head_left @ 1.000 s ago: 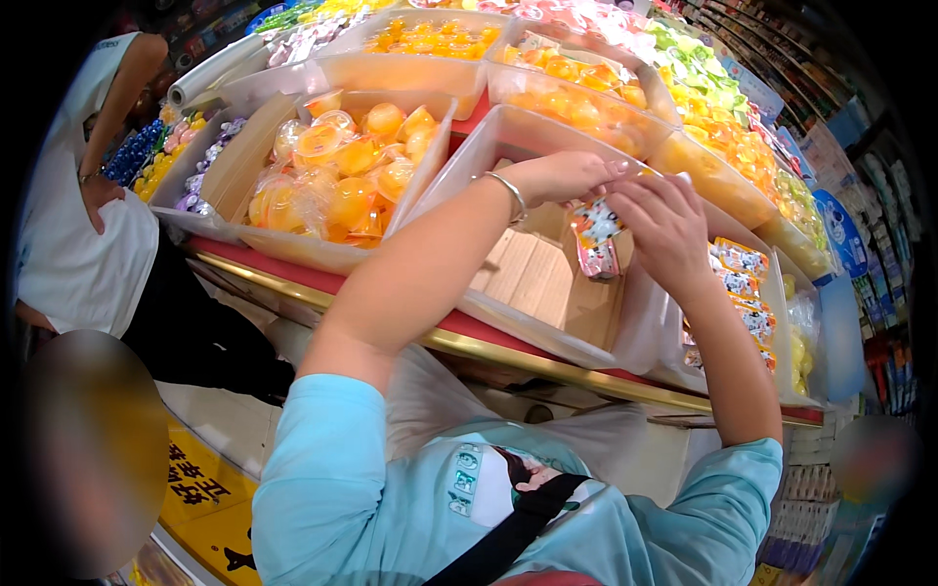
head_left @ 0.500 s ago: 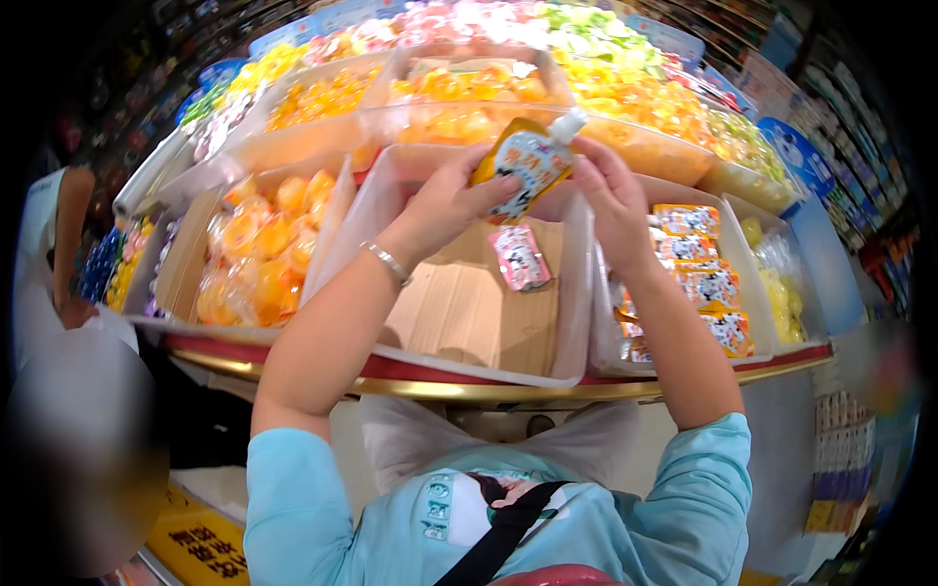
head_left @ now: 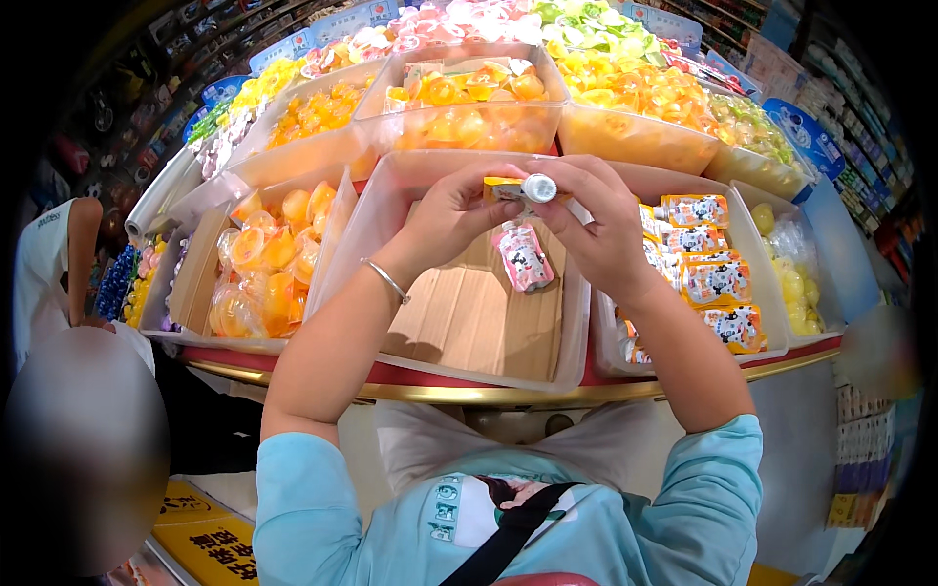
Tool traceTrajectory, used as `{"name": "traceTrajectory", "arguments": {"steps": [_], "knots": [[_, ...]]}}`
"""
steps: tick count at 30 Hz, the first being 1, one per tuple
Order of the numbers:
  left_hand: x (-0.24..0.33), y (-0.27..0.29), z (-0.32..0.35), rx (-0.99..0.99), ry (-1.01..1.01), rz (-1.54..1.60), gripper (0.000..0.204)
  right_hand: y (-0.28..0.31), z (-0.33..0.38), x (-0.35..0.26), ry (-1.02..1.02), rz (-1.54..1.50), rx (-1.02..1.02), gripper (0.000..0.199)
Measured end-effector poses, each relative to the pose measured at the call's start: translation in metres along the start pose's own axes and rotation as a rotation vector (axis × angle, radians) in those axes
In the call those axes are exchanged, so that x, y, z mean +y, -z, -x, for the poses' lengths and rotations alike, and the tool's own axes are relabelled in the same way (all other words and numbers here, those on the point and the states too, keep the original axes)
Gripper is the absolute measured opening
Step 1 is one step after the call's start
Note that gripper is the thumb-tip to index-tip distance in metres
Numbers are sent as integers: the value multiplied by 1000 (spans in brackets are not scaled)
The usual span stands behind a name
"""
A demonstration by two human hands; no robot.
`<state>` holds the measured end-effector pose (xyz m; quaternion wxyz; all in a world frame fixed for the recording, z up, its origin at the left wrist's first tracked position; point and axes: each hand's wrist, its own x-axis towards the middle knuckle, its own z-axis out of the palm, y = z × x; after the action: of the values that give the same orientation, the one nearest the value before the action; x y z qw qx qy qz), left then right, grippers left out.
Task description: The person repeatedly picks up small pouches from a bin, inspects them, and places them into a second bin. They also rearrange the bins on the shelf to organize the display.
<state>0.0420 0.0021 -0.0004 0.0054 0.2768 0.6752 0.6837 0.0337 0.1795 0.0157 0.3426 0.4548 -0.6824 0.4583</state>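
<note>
Both my hands hold an orange spouted drink pouch above the middle bin. Its white cap tips up toward me, so most of the printed front is out of sight. My left hand pinches the pouch's left side, and a bracelet circles that wrist. On the other side, the fingers of my right hand close round the pouch by the cap. Below them, a pink pouch lies on the cardboard lining the bin.
To the right, a bin holds several orange pouches. Orange jelly cups fill the left bin. More bins of colourful sweets rise behind. A gold-edged counter rim runs before me. Another person stands at the left.
The orange pouch has tilted so its cap now points toward me instead of up and right. Both hands have turned with it, and the right hand has drawn closer to the left.
</note>
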Motion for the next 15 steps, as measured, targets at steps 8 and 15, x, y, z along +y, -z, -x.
{"name": "traceTrajectory", "arguments": {"steps": [8, 15], "knots": [[-3, 4, 0, 27, -3, 1, 27, -2, 0, 1, 44, 26, -9, 27], [1, 3, 0, 7, 22, -75, 27, -4, 3, 8, -139, -35, -18, 34]]}}
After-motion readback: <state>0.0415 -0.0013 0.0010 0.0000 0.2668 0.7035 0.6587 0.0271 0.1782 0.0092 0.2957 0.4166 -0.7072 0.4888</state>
